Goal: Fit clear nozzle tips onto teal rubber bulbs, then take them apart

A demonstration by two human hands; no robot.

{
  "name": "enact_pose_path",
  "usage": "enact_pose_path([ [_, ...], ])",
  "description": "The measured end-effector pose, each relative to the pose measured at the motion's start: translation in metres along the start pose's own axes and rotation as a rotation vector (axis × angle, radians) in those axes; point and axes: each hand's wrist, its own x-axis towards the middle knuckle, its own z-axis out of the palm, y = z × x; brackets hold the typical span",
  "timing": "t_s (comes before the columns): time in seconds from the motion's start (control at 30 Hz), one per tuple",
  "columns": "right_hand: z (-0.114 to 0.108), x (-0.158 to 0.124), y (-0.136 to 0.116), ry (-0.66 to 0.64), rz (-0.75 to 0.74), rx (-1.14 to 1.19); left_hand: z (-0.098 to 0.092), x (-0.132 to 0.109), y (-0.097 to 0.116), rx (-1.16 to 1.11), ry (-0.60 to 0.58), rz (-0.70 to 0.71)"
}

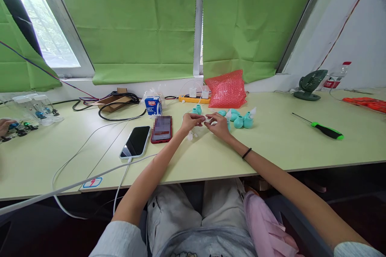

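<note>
My left hand [192,122] and my right hand [218,126] meet over the table with pinched fingers. Between their fingertips is a small translucent white piece [207,120], too small to make out in detail. Just right of my right hand lies a group of turquoise squeeze bulbs [238,122], a few with translucent nozzles [253,111] on them. More turquoise bulbs [197,109] stand behind my left hand. Loose translucent pieces [190,135] lie on the table below my fingers.
Left of my hands are a red-cased phone [161,129], a white-edged phone [135,142] on a cable and a blue drink carton [153,106]. Behind stand a power strip [194,99] and red bubble-wrap [228,90]. Rightward are a screwdriver [319,127] and a fan [310,85]. Another person's hand [5,127] shows far left.
</note>
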Motion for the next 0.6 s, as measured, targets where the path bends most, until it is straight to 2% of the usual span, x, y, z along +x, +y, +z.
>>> enact_pose_path([
  [0.3,0.0,-0.0015,-0.003,0.081,0.15,0.254,-0.0014,0.0001,0.0019,-0.011,0.008,-0.025],
  [0.47,-0.0008,0.0015,0.0001,0.083,0.187,0.277,0.0008,0.0007,-0.0003,0.016,0.004,0.011],
  [0.6,-0.0001,0.0035,0.0045,0.102,0.22,0.31,0.0031,0.0023,-0.0016,0.128,0.012,0.067],
])
